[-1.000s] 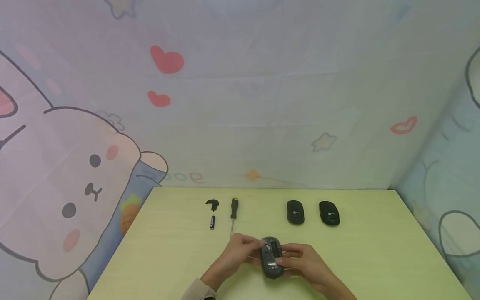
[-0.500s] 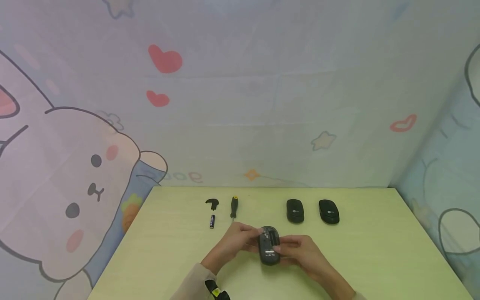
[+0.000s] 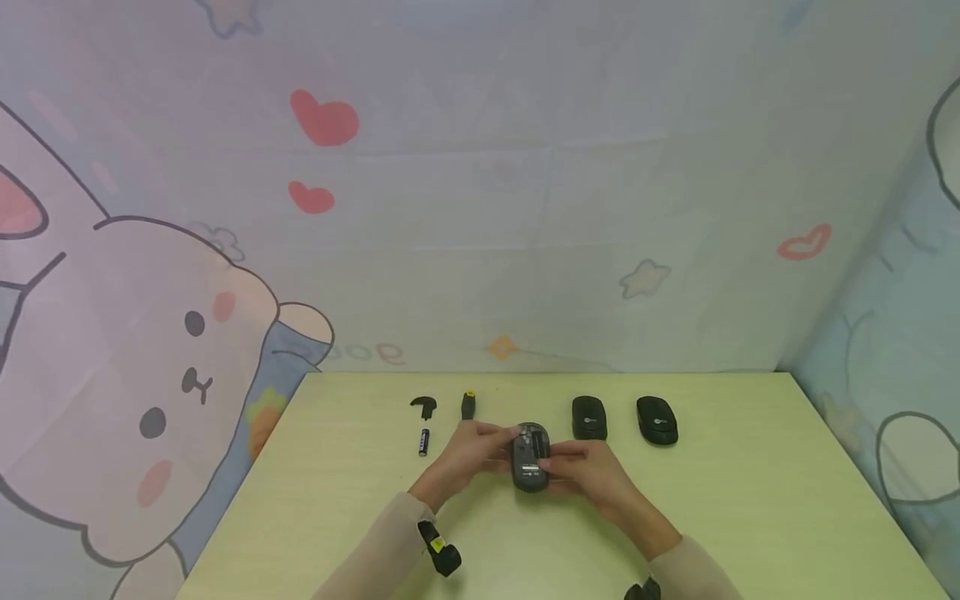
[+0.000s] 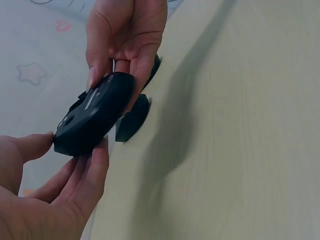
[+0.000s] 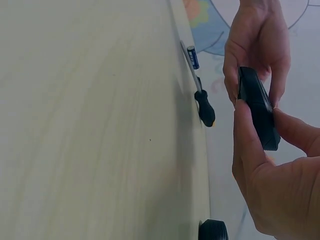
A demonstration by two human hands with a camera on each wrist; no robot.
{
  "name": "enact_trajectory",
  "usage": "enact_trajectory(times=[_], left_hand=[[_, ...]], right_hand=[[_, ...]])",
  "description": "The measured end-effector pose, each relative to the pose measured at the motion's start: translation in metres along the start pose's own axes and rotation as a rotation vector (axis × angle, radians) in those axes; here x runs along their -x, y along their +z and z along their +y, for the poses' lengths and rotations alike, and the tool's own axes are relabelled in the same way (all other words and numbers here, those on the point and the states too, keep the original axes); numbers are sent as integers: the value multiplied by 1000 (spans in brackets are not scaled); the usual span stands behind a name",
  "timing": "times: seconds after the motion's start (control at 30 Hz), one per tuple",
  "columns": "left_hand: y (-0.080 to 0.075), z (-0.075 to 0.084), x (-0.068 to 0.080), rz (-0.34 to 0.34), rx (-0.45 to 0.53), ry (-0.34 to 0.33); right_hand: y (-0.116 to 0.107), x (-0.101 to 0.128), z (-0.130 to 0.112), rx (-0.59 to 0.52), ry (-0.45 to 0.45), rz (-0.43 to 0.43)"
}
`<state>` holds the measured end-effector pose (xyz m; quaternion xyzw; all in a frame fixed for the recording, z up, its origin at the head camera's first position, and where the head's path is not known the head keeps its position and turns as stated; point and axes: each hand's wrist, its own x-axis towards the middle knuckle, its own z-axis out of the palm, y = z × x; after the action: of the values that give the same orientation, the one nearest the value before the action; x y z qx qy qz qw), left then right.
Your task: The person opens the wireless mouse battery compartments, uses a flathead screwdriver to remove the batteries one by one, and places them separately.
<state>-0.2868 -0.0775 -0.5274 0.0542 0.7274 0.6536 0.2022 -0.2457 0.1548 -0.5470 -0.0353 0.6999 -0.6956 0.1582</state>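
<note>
From left to right on a table (image 3: pixel 720 508): a loose black piece (image 3: pixel 427 405) and battery (image 3: pixel 423 442), a screwdriver (image 3: pixel 468 405), then the left hand (image 3: pixel 467 455) pinching an overturned mouse (image 3: pixel 529 465) held in mid-air — slot (image 3: pixel 536 444) uncovered, seemingly opened but not yet closed — the right hand (image 3: pixel 596 478) pinching its other side, and two black mice (image 3: pixel 589 417).

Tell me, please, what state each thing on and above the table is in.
Held computer mouse: raised, underside up, battery compartment uncovered.
Left black mouse: resting top up.
Right black mouse: resting top up.
Battery: lying loose.
Screwdriver: lying on its side.
Small hooked black piece: lying loose.
</note>
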Motion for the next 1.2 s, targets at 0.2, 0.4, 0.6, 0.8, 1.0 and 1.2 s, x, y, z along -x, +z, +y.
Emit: enact_trajectory(times=[0.2, 0.4, 0.6, 0.8, 1.0, 1.2], left_hand=[[-2, -7, -9, 29, 2, 37], [-6, -12, -18, 97, 10, 45], [-8, -16, -35, 203, -34, 25], [-7, -12, -52, 280, -81, 26], [-2, -14, -68, 334, -184, 41], [2, -14, -74, 392, -276, 39]], right_hand=[[0, -15, 0, -3, -8, 43], [7, -33, 4, -28, -6, 115], [18, -52, 7, 18, 4, 213], [18, -70, 6, 89, 12, 266], [15, -78, 0, 95, 51, 311], [16, -84, 2, 152, 66, 347]])
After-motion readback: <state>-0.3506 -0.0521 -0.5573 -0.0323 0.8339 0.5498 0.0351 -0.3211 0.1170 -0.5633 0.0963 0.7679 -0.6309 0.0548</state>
